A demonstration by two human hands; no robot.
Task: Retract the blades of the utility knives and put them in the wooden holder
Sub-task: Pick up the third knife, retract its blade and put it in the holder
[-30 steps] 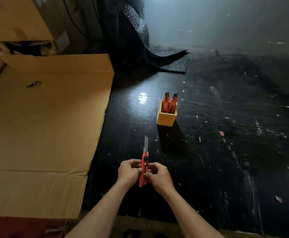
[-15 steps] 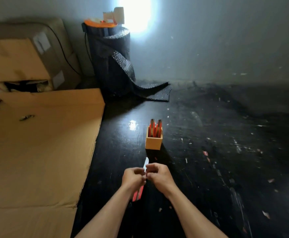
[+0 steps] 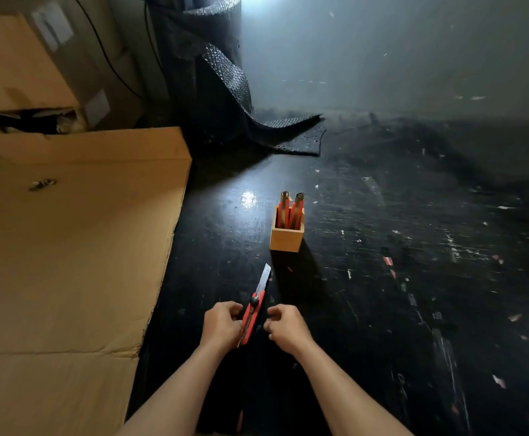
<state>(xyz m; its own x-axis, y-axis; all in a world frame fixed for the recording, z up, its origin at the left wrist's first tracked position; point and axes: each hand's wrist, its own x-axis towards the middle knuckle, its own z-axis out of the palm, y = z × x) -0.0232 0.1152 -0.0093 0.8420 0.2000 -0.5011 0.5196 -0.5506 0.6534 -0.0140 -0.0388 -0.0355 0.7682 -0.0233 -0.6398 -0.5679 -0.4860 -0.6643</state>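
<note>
Two knives (image 3: 290, 209) already sitting in wooden holder (image 3: 286, 239); left hand (image 3: 222, 325) gripping third knife (image 3: 252, 316) w/ blade out, right hand (image 3: 285, 325) loosely curled beside it.

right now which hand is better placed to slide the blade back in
Left, probably. The left hand already grips the knife, its thumb beside the black slider. The right hand is off the handle, fingers loose. The blade is out, pointing toward the holder.

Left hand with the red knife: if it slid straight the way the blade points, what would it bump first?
Probably the wooden holder. The left hand aims the knife toward its near left corner; depth is uncertain, so it might just pass.
</note>
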